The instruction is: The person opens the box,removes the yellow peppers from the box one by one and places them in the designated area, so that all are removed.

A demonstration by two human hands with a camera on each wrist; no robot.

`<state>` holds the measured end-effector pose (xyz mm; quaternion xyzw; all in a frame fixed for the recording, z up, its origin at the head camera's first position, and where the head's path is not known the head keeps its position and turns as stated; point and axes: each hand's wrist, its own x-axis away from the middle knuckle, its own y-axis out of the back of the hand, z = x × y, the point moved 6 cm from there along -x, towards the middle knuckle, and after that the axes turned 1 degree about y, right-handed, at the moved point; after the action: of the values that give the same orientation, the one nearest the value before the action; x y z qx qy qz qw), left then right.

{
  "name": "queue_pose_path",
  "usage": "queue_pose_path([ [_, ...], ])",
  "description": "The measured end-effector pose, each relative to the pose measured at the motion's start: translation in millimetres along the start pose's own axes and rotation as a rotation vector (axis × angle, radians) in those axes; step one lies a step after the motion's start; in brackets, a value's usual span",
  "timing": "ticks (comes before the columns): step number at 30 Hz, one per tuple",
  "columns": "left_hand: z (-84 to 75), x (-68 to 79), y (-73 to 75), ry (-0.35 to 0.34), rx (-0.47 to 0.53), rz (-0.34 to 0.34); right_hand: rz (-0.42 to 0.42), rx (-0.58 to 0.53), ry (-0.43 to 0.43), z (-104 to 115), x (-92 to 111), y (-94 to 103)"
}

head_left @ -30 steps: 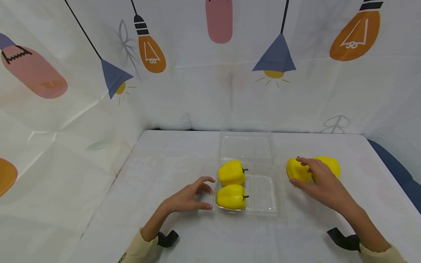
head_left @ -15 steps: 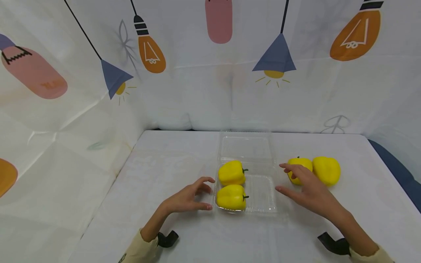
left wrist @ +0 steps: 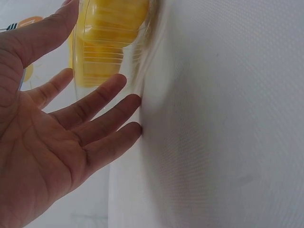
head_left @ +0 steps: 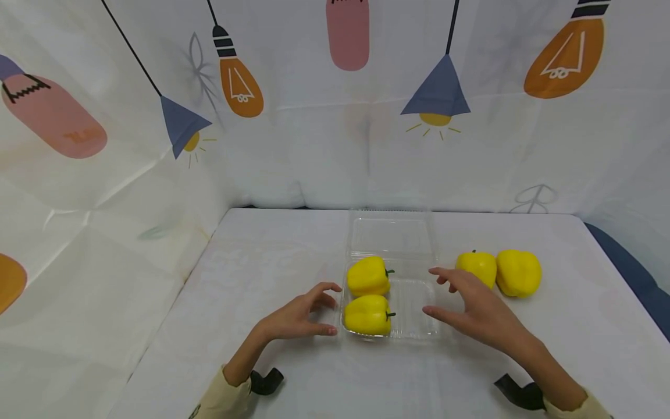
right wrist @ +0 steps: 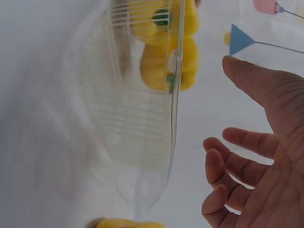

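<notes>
We saw a white cloth backdrop printed with coloured lamps and bulbs (head_left: 319, 151) behind a white, smooth-topped bench (head_left: 277, 250). On the bench we had an open, clear plastic hinged container (head_left: 416, 302), its clear lid (head_left: 389, 234) laid back on the far side. The left hand (head_left: 299, 315) was spread just beside the container's left edge; whether its fingertips touched it, we could not tell. The right hand (head_left: 484, 309) was spread too, fingers slightly bent, by the right edge. Two glossy yellow bell peppers (head_left: 367, 315) lay in the container's left half, one far, one near, green stems (head_left: 391, 315) pointing right. Two more yellow peppers (head_left: 519, 273) sat side by side on the bench, farther right.
</notes>
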<state>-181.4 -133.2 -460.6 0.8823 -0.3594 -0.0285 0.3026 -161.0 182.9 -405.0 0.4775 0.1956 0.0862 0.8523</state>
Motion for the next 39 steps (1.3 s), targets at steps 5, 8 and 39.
queue_pose_path([
  [5,0.0,0.3,-0.1,-0.012,0.008,0.000,-0.001,-0.031,0.027,8.9,-1.6,-2.2],
  [8,0.0,0.3,-0.2,-0.019,0.009,-0.001,0.012,-0.037,0.028,13.5,-2.4,-5.4],
  [39,2.4,0.0,-0.3,-0.021,0.000,-0.012,0.136,-0.082,0.083,48.7,-8.6,-39.7],
])
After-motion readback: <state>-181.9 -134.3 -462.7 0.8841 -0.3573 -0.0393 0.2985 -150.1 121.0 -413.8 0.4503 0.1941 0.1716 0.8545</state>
